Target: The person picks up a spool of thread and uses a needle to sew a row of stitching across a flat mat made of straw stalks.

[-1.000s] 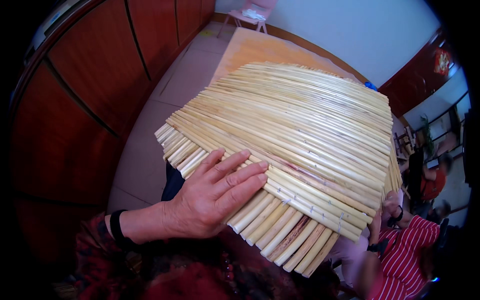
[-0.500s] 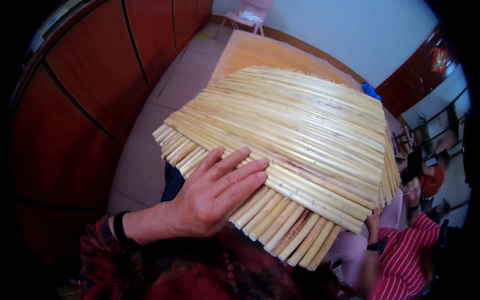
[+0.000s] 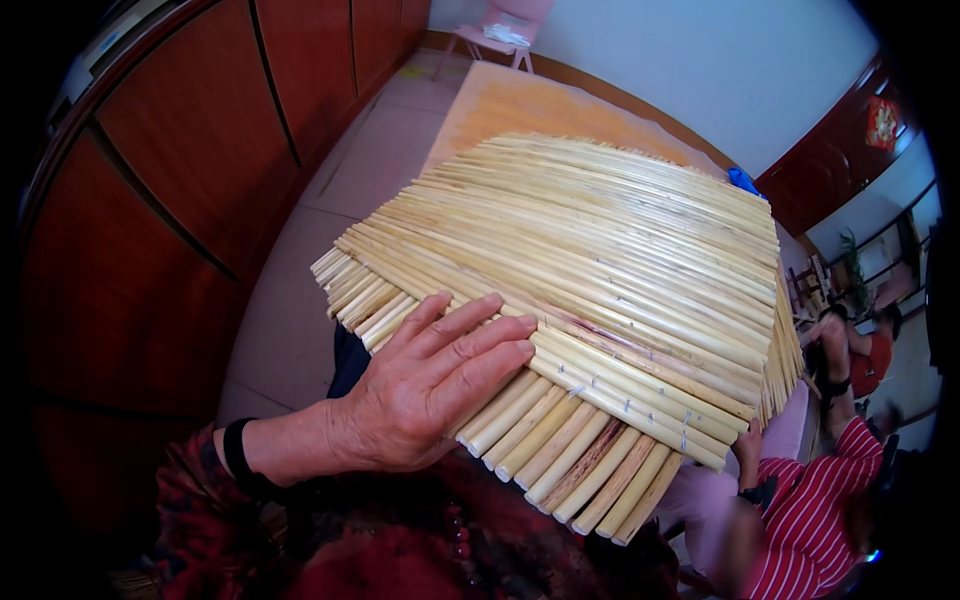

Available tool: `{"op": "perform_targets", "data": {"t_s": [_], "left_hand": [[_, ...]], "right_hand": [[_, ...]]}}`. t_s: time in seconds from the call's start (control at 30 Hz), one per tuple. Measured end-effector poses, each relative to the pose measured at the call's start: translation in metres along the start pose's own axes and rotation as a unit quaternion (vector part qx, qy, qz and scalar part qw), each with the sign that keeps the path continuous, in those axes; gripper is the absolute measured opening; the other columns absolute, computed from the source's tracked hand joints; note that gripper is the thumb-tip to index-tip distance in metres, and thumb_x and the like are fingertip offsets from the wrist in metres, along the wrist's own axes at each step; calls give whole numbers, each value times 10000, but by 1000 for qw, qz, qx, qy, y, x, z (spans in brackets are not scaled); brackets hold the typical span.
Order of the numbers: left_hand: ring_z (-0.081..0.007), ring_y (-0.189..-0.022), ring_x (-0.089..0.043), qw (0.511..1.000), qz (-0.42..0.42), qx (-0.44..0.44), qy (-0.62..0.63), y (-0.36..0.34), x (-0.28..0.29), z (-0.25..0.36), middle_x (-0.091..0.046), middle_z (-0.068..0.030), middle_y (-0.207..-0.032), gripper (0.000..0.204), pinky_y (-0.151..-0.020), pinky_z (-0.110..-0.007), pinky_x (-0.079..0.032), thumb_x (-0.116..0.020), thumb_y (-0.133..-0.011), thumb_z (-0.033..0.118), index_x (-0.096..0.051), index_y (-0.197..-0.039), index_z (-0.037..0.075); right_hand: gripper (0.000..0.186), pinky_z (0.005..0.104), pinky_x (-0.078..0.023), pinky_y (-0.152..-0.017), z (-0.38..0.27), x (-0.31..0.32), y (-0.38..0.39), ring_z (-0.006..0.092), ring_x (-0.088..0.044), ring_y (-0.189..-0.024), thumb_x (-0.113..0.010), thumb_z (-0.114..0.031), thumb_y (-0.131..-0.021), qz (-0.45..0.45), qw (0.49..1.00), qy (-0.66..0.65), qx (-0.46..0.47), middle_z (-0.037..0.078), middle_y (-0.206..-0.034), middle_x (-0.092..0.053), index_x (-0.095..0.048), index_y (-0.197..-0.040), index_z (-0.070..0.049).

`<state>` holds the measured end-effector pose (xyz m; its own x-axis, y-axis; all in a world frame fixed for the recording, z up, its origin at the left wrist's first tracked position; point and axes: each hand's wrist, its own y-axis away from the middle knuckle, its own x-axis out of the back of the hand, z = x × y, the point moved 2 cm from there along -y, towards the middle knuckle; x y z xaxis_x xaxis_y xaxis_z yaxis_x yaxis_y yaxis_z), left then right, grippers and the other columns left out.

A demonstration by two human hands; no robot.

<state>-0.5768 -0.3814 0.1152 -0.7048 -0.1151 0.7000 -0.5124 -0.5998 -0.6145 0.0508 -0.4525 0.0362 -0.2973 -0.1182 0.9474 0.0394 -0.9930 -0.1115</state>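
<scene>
Head view: a wide mat of pale yellow, slender round stalks (image 3: 610, 240) is spread over an orange-brown flat tabletop (image 3: 520, 95); the tabletop's far-left corner is left uncovered. Tabletop's near edge is hidden, so overhang can't be confirmed. Mat's near edge is set just in front of the wearer's dark red patterned clothing (image 3: 370, 560).

Left hand (image 3: 405, 400), black band (image 3: 236, 452) at the wrist, is laid palm down across that near edge. Four fingers are stretched out, narrowly spaced, tips rested on the top stalks. Thumb is hidden; whether the edge is pinched from below can't be told. Right hand is out of frame. One hand (image 3: 748, 450) of a co-worker in a red-and-white striped shirt (image 3: 810, 510) is seen at the mat's near-right corner; the other hand (image 3: 835, 330) is raised, blurred.

Step in hand, as judged: mat steadied while thin grey thread ties (image 3: 577, 390) are worked near the right end. Next move probably calls for the edge to be kept flat, stalks unshifted.

Orientation: top stalks are run far-left to near-right, long axis diagonal to the tabletop. Lower-layer stalks (image 3: 585, 468) are crossed under them, cut ends pointed toward the wearer.
</scene>
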Motion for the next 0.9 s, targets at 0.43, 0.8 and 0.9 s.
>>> {"op": "perform_targets", "data": {"t_s": [0.43,0.8,0.9], "left_hand": [[-351,-1129,-509,1000,-2,-11,11,3,-5,-5,-562,-176,-1161,401,-989,-455,-313,-554,-730,99,-520,-1110,-23],[-344,-1165,-475,999,1,-43,-11,23,-30,-20,-528,-168,-1211,393,-1002,-480,-288,-547,-743,81,-515,-1124,-13],[-339,-1176,-465,998,-6,-63,-24,40,-48,-30,-524,-154,-1222,383,-1014,-491,-265,-540,-754,85,-521,-1128,8]], "right_hand": [[269,292,-485,-657,-39,26,-14,205,-589,-797,-467,-157,-873,22,1000,-20,2,103,-966,-574,-524,-1091,-10],[281,281,-496,-665,-278,94,-47,193,-603,-811,-462,-177,-894,-78,828,-554,-33,98,-990,-591,-523,-1111,-9],[284,277,-499,-667,-324,91,-48,190,-606,-814,-461,-182,-900,-172,689,-696,-103,97,-997,-596,-523,-1117,-9]]}}
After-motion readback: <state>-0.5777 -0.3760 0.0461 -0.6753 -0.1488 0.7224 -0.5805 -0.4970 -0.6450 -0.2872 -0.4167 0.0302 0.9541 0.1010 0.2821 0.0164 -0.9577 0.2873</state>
